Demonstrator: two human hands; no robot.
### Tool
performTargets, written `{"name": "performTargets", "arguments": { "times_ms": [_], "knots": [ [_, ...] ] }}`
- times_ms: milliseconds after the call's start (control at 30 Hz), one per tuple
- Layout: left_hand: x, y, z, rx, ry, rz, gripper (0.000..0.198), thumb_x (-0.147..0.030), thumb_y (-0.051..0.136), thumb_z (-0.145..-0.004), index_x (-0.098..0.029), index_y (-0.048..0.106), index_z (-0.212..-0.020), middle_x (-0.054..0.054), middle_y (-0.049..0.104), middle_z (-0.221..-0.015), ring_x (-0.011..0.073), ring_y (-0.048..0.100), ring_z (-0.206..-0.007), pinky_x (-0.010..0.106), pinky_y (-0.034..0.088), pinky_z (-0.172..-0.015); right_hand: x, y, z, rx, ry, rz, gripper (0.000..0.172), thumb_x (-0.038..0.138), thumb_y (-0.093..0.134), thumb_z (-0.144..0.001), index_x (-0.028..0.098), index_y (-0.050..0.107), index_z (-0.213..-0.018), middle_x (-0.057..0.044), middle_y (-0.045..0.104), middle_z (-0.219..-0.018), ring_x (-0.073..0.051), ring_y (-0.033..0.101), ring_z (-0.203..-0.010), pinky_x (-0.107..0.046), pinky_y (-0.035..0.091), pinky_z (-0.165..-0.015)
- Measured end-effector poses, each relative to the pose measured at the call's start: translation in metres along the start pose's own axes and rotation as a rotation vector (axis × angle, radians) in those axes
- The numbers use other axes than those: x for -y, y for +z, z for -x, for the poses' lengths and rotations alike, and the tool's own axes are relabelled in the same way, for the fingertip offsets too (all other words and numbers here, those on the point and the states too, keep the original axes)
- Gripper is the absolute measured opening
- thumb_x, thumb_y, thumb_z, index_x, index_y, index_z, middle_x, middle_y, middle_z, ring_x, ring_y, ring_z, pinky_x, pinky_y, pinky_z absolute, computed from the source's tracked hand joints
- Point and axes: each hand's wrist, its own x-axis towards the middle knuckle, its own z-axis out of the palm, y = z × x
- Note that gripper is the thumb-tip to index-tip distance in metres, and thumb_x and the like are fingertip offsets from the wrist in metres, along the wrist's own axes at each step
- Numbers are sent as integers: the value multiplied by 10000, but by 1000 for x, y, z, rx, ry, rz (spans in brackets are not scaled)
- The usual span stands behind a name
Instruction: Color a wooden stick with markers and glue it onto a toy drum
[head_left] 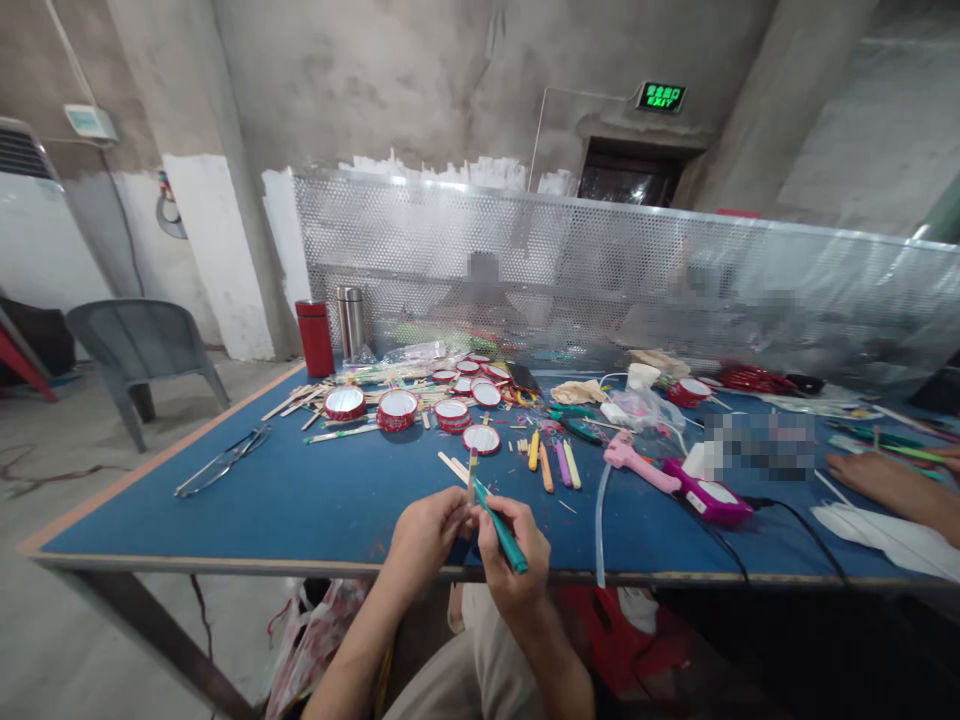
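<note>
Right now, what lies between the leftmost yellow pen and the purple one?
An orange pen lies between the yellow pen and the purple pen, in the head view.

Head-worn view, facing forward and down over near table

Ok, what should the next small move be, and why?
Probably one short stroke on the wooden stick with the teal marker: the left hand pinches the stick upright, the right hand holds the marker, tip beside it, and the stick's top shows colour. Whether they touch, I can't tell.
</note>
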Motion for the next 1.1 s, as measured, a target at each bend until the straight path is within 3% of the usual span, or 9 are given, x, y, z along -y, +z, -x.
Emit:
{"name": "performTargets", "arguments": {
  "times_ms": [200, 500, 700, 1100],
  "knots": [
    [-3, -1, 0, 8, -1, 46, 282, -327, 373, -881, -213, 488, -651, -20, 611, -636, 119, 536, -596, 191, 336, -572, -2, 2, 1, -56, 51, -23, 109, 227, 513, -854, 183, 571, -935, -34, 691, -749, -162, 693, -660, -245, 557, -594],
    [-2, -1, 0, 7, 1, 13, 223, -288, 393, -861, -215, 571, -747, -7, 644, -710, 128, 562, -660, 193, 366, -612, 3, 0, -2, -16, 1, 1, 113, 220, 505, -848, 189, 592, -914, -37, 694, -766, -159, 693, -671, -240, 556, -607],
    [-3, -2, 0, 9, 4, 34, 265, -307, 382, -875, -211, 534, -681, -20, 623, -653, 117, 543, -608, 192, 342, -577, 2, 2, -1, -85, 25, 15, 94, 227, 524, -839, 185, 586, -897, -28, 689, -725, -158, 688, -623, -236, 551, -568],
    [0, 0, 0, 15, -8, 0, 251, -308, 370, -871, -216, 563, -739, -5, 632, -708, 131, 555, -659, 197, 355, -605, 2, 1, -1, -33, -10, 31, 107, 223, 515, -840, 193, 597, -903, -37, 696, -754, -162, 686, -658, -244, 551, -607]
  ]
}}
